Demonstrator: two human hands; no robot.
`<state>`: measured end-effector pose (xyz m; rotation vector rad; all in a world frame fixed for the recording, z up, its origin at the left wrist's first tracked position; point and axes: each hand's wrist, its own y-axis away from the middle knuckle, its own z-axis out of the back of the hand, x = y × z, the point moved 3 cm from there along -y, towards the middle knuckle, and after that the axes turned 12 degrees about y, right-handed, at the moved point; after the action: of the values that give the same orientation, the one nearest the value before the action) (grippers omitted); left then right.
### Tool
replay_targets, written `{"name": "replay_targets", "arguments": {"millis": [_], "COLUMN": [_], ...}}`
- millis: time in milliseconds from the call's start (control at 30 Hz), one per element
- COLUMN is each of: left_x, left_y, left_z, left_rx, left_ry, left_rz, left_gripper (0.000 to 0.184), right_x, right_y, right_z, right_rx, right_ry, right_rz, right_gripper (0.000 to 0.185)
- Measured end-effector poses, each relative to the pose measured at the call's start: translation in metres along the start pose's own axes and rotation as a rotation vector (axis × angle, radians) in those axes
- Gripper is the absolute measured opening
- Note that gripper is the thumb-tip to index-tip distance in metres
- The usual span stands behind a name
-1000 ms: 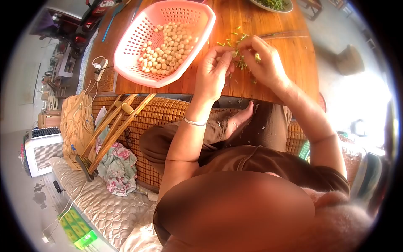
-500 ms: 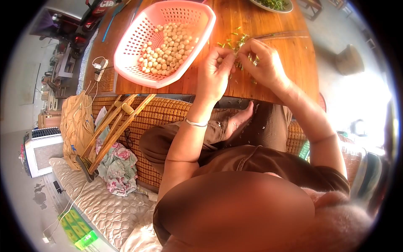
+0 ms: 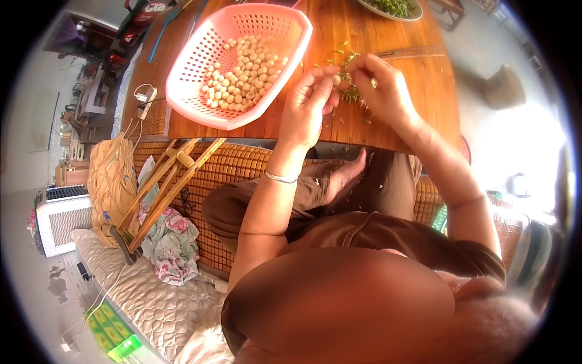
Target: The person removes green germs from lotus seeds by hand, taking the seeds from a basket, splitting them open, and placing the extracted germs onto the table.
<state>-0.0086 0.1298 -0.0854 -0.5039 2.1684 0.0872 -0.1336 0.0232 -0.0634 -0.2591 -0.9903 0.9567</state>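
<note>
Between the thumb and fingertips of my left hand [image 3: 308,109] is a small pale lotus seed [image 3: 337,79]. My right hand [image 3: 383,91] is just to its right, fingers bent into a pinch; what lies in them is too small to make out. Below and between both hands, thin green lotus seed cores [image 3: 350,94] are scattered on the wooden table [image 3: 418,109]. Left of my left hand stands a pink perforated basket [image 3: 182,91], holding many round cream lotus seeds [image 3: 248,70].
A plate [image 3: 405,17] heaped with green cores sits at the far edge. Wooden crutches [image 3: 173,182] lean against the table's left front, beside floral cloth [image 3: 173,242]. A power strip [image 3: 145,104] with cords is at the left. A round stool [image 3: 504,88] stands right.
My left hand has turned slightly and its fingers have loosened, so the lotus seed now shows at the fingertips. My right hand has drawn slightly away from it.
</note>
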Motion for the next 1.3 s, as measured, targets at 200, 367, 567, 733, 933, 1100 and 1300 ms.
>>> {"name": "replay_targets", "arguments": {"millis": [200, 367, 567, 733, 933, 1100, 1300], "left_x": [0.001, 0.0, 0.002, 0.001, 0.005, 0.004, 0.007], "left_y": [0.0, 0.0, 0.001, 0.001, 0.001, 0.001, 0.002], "left_z": [0.003, 0.002, 0.003, 0.001, 0.003, -0.001, 0.0], "left_rx": [0.024, 0.019, 0.004, -0.024, -0.021, -0.032, -0.068], "left_ry": [-0.018, -0.037, -0.073, -0.094, -0.08, -0.121, -0.222], "left_rz": [0.009, -0.006, -0.023, -0.041, -0.066, -0.117, -0.158], "left_gripper": [0.014, 0.014, 0.014, 0.016, 0.014, 0.01, 0.007], "right_x": [-0.002, -0.005, -0.005, 0.004, 0.021, 0.01, 0.003], "right_y": [-0.002, -0.004, -0.002, -0.006, -0.006, -0.002, 0.001], "right_z": [0.001, 0.0, 0.001, 0.005, 0.008, 0.002, -0.003], "right_rx": [0.033, 0.04, 0.106, 0.004, 0.099, 0.139, 0.145], "right_ry": [0.106, 0.13, 0.053, 0.059, -0.046, -0.105, -0.17], "right_rz": [0.037, 0.081, -0.082, 0.051, 0.103, 0.01, -0.033], "right_gripper": [0.009, 0.01, 0.009, 0.01, 0.016, 0.017, 0.015]}}
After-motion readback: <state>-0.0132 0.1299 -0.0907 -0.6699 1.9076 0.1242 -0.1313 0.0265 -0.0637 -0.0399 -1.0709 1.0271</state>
